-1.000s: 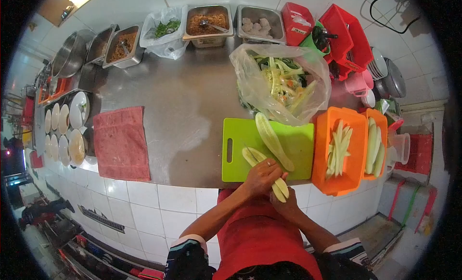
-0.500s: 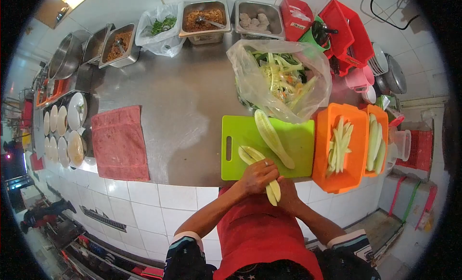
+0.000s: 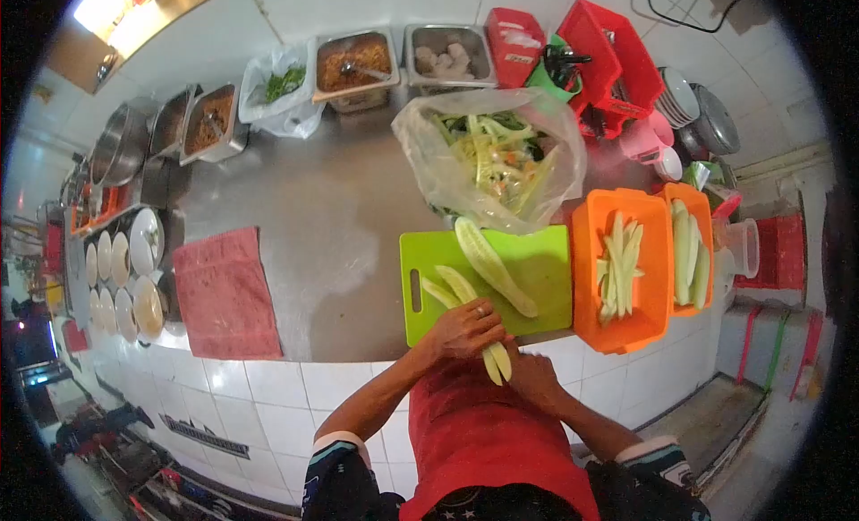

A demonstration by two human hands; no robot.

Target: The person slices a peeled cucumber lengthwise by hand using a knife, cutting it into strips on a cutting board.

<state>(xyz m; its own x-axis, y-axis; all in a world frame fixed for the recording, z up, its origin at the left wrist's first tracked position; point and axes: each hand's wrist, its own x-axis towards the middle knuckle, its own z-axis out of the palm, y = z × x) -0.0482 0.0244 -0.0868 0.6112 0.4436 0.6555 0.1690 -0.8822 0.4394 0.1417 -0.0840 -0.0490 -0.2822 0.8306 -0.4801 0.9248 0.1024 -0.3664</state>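
My left hand is wrapped around a lengthwise-cut cucumber piece at the near edge of the green cutting board. The piece is split into strips that spread apart at the far end, and their near ends stick out below my hand toward the red apron. Right beside it, my right hand is closed, but what it holds is hidden. A longer cucumber half lies cut face up across the board.
Right of the board stand an orange bin with cut cucumber strips and a smaller orange bin with larger pieces. Behind it sits a clear plastic bag of vegetable scraps. A red cloth and several white bowls lie leftward.
The cucumber piece in my left hand has split wider, its strips now clearly apart at the far end. Both hands stay close together. The whole view has shifted slightly.
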